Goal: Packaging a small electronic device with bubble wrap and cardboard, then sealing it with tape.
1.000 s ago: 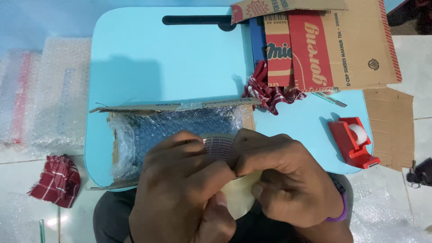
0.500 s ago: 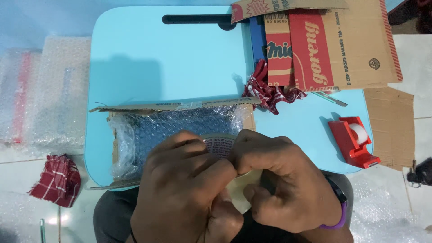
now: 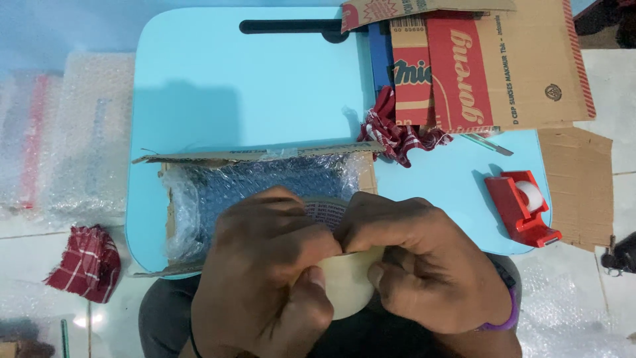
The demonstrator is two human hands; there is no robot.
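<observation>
tape roll (image 3: 348, 282): you are holding it between both hands, just in front of the bubble-wrapped box (image 3: 265, 185) | left hand (image 3: 265, 278): fingers curling round the roll, thumb pressing its side | right hand (image 3: 430, 265): fingertips pinching at its rim | red tape dispenser (image 3: 523, 209): lying well apart on the light-blue table (image 3: 218, 99)

Desk (image 3: 252, 86): carries an open carton (image 3: 265, 182) lined with bubble wrap at its near edge, centre-left. Near of the carton, both hands, left hand (image 3: 265, 278) and right hand (image 3: 424, 265), close together around a tape roll (image 3: 344, 282). Flattened cardboard box (image 3: 490, 63) at the far right corner, a crumpled cloth (image 3: 397, 136) at its near edge. Tape dispenser (image 3: 523, 205) right, near edge. Bubble wrap sheets (image 3: 66, 132) on the floor left; folded cloth (image 3: 86, 262) near of them.
</observation>
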